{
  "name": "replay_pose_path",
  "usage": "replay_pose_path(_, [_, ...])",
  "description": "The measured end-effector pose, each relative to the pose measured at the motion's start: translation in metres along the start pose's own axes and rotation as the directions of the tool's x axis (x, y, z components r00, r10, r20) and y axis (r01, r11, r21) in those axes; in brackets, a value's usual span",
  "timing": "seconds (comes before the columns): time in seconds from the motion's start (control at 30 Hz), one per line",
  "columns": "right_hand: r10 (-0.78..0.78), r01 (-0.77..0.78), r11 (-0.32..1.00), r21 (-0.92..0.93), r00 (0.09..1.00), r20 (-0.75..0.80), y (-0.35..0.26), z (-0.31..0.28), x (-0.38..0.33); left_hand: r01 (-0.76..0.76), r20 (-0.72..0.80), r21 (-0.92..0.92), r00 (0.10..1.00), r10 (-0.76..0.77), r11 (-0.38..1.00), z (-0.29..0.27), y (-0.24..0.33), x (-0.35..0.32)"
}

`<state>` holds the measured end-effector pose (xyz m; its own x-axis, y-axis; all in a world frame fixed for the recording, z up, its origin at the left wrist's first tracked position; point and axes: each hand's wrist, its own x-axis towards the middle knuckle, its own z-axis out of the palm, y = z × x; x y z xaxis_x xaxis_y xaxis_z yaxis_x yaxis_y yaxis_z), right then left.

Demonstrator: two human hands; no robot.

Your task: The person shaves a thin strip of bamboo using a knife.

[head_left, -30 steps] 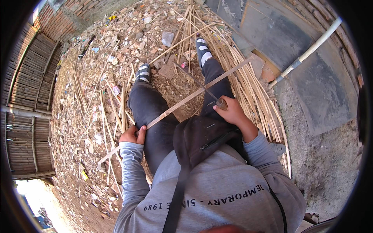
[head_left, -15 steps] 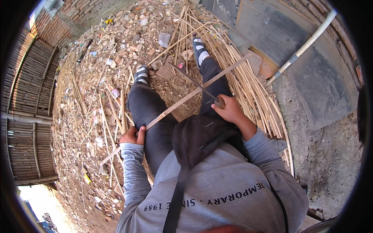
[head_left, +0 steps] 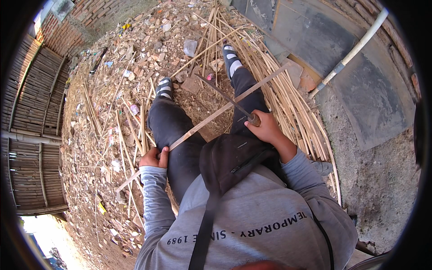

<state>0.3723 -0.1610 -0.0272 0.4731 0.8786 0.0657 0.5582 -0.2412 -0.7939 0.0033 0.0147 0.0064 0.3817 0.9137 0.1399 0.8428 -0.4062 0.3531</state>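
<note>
A long, flat bamboo strip (head_left: 204, 122) lies slantwise across my thighs, its far end reaching up to the right. My left hand (head_left: 154, 157) is closed around its lower part, beside my left thigh. In my right hand (head_left: 266, 128), closed on the wooden handle, is a knife (head_left: 218, 91) with a long, narrow, dark blade. The blade points away and to the left, crossing the strip above my right leg. It looks to be touching the strip there, but I cannot tell how far the edge bites in.
Many split bamboo strips (head_left: 288, 110) lie in a heap along my right side. Thinner strips (head_left: 130, 130) are scattered at my left. Brick rubble (head_left: 148, 49) and litter cover the ground. Dark boards (head_left: 310, 36) and a pale pipe (head_left: 351, 56) are at the right; a bamboo wall (head_left: 33, 90) stands left.
</note>
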Motion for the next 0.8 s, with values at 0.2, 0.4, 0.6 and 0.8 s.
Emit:
replay_pose_path(0.2, [0.014,-0.012,1.000,-0.027,0.998,0.069,-0.005,-0.020,0.006,0.000,0.032,0.008,0.999,0.000,1.000,-0.007,0.005,-0.001])
replay_pose_path(0.4, [0.128,-0.097,0.961,-0.260,0.986,0.103,-0.026,-0.055,0.014,0.036,0.036,0.078,0.999,-0.039,0.996,-0.006,0.009,-0.004])
replay_pose_path(0.6, [0.147,-0.121,0.970,-0.210,0.982,0.116,-0.030,-0.070,0.014,0.042,0.036,0.070,0.998,-0.044,0.997,-0.001,0.006,-0.005])
replay_pose_path(0.8, [0.077,-0.038,0.979,-0.202,0.979,0.187,-0.025,-0.063,0.010,0.052,0.050,0.016,0.997,-0.053,0.999,-0.004,0.011,-0.004])
